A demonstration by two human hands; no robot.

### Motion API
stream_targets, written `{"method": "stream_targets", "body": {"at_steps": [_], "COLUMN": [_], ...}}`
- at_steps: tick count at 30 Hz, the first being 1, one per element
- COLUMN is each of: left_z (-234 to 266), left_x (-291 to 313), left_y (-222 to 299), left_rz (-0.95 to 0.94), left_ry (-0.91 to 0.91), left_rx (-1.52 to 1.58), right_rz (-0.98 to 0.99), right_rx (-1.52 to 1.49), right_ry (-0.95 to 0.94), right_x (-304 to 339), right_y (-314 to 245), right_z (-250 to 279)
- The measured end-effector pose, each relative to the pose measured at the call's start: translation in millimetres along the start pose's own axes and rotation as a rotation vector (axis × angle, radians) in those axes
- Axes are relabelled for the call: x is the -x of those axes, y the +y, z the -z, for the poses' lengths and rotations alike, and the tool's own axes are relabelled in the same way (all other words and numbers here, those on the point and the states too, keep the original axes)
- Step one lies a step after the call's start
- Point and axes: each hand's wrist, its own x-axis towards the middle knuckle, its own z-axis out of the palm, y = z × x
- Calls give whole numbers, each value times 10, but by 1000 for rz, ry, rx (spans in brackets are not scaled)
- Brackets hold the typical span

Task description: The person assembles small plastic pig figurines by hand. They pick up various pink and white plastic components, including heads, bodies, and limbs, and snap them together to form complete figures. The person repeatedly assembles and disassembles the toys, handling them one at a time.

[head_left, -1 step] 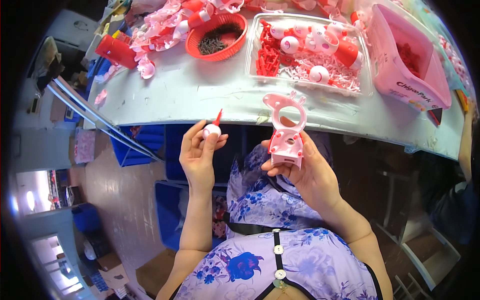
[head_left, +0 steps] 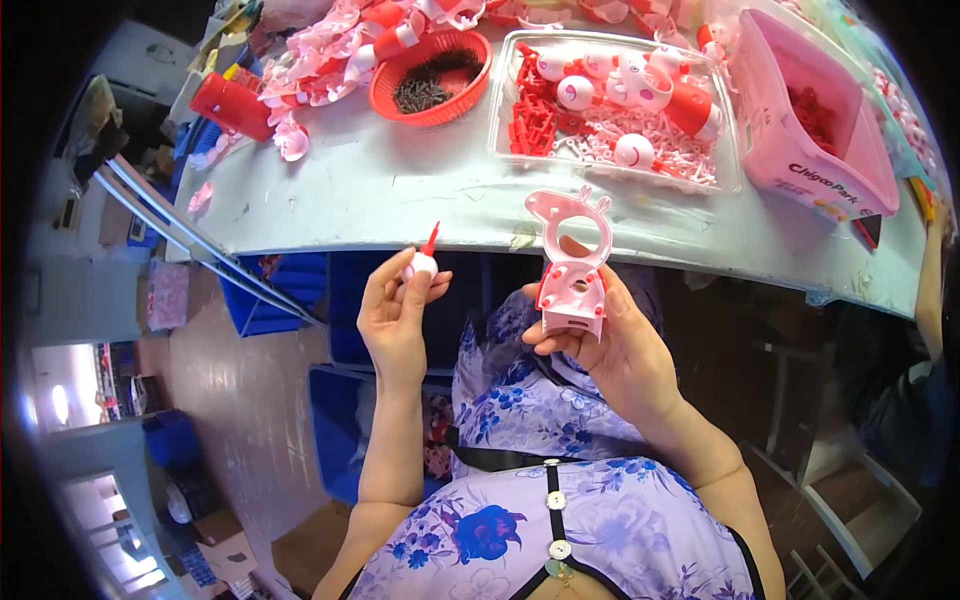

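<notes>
Pale worktable (head_left: 380, 195) is loaded with pink plastic shells (head_left: 318, 65) toward the back. From where I'm standing, the left hand (head_left: 395, 328) is pinching a small round white ball (head_left: 424, 265) with a thin red plastic spike (head_left: 431, 240); right hand (head_left: 632, 350) is gripping an animal-shaped pink plastic frame (head_left: 563, 302), both by the front edge.

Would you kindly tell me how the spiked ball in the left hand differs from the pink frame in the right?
The ball is whitish and rounded; the frame is pink with a large round opening. The ball is smaller than the frame. Both are hand-held and have red parts.
</notes>
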Motion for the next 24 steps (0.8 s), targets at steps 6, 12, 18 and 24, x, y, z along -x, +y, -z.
{"method": "stream_targets", "body": {"at_steps": [6, 12, 18, 24], "left_z": [-17, -11, 19, 105], "left_x": [60, 30, -11, 32], "left_y": [17, -32, -4, 171], "left_rz": [-51, -51, 140, 126], "left_ry": [-46, 11, 19, -142], "left_rx": [-152, -115, 102, 143], "right_rz": [43, 0, -21, -10], "right_rx": [7, -10, 2, 2], "right_ry": [39, 44, 20, 24], "right_x": [40, 35, -54, 13], "right_y": [-4, 8, -24, -25], "right_z": [63, 45, 23, 54]}}
